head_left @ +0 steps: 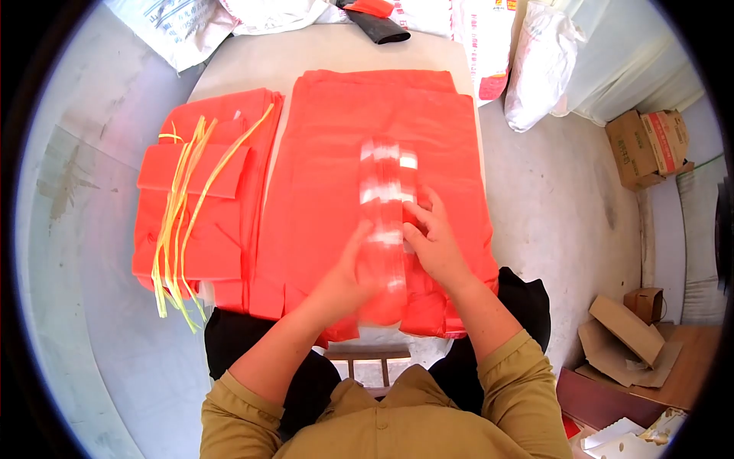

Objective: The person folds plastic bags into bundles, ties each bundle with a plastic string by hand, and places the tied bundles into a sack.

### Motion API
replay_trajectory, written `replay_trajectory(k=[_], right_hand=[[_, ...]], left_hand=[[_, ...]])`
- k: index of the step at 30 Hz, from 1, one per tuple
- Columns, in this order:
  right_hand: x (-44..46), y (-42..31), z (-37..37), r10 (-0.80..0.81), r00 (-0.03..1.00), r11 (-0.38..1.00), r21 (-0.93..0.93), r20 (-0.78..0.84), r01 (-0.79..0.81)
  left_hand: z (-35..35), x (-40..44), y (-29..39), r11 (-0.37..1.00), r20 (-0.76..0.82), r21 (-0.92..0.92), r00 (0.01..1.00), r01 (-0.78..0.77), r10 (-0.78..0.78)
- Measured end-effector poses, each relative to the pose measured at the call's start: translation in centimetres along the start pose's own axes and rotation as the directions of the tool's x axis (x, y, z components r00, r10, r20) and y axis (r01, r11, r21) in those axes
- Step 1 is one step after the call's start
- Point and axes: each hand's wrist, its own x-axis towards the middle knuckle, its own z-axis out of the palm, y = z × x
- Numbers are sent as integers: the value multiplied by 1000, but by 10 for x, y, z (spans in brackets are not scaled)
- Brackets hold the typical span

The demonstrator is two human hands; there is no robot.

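Note:
A long folded red-and-white bundle point(382, 222), blurred by motion, lies upright in view over a wide stack of red sheets point(329, 153). At its left edge is my left hand point(353, 271), its fingers partly hidden and smeared against the bundle. My right hand point(433, 236) touches the bundle's right side, with thumb and fingers spread apart along it. To the left sits a second pile of folded red material point(218, 252), with several yellow strips point(182, 206) draped across it.
White printed sacks point(183, 30) and a dark roll point(378, 28) lie along the table's far edge. A wrapped white bundle point(541, 65) stands at the right. Cardboard boxes point(648, 149) are on the right, with an opened one point(631, 344) lower down.

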Motion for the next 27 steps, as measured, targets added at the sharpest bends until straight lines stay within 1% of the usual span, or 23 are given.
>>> replay_trajectory(k=[1,2,3,4,7,10,13,16,19,22,25,27], right_hand=[[0,-2,-1,-75,997,988,-135,-1,74],[0,-3,-2,-150,989,953,-267,-1,144],[0,-7,-5,-216,976,902,-378,25,209],[0,-9,-6,-278,959,834,-480,60,272],[-3,-12,-1,-287,958,834,-487,15,258],[-3,-24,-6,-166,969,949,-237,185,208],[-5,-27,1,-227,950,966,-73,216,247],[-4,-28,3,-323,907,916,-151,270,371],[-1,-30,3,-338,875,864,-255,346,434],[1,-36,5,-341,853,791,-370,394,487],[9,-35,9,-370,821,682,-473,435,558],[11,-31,11,-378,811,649,-496,447,576]], left_hand=[[0,-1,6,982,-16,187,1000,13,-10],[0,-2,12,930,-33,366,999,31,-21],[-1,-4,20,846,-49,526,996,89,-75],[-1,-6,23,731,-76,667,989,143,-124],[-1,-8,12,711,-126,702,990,41,68],[-2,-2,-2,632,-125,764,932,-130,342],[-2,8,-14,684,-118,693,899,-229,421],[4,13,-10,857,-199,487,934,-167,295],[1,16,-10,966,-246,218,950,-141,194],[-7,19,-16,986,-234,35,958,-165,169],[-10,21,-19,974,-217,-53,954,-222,206],[-10,20,-16,968,-209,-79,953,-238,217]])
